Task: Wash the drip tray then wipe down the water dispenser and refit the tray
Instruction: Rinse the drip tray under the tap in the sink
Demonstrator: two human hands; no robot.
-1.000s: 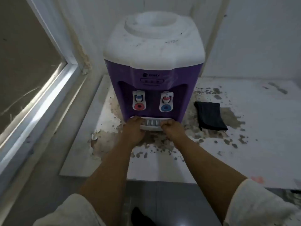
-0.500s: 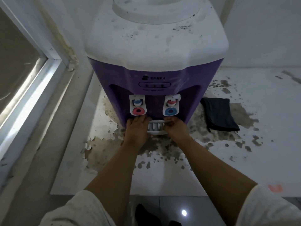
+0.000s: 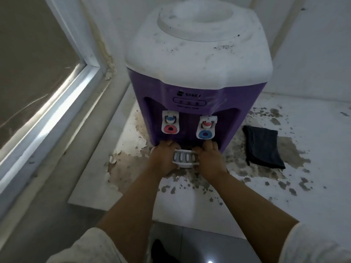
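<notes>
At far left, a white-framed window (image 3: 57, 103) along the wall. Next, on a white painted tabletop (image 3: 313, 202) with peeled, stained patches, a purple plastic water dispenser with a grimy white top (image 3: 199, 59); on its front, a white tap with a red button (image 3: 170, 124) at left and a white tap with a blue button (image 3: 206, 130) at right. Below the taps, a small white slotted plastic drip tray (image 3: 185, 158), at the foot of the dispenser and jutting forward from its base. Left hand (image 3: 164, 158) gripping the tray's left end, fingers curled round it; right hand (image 3: 209, 160) gripping the right end likewise, fingertips up against the purple front. Further right, a folded dark cloth (image 3: 263, 148) flat on the tabletop, just beside the dispenser, untouched. At bottom, pale sleeves on both forearms.
</notes>
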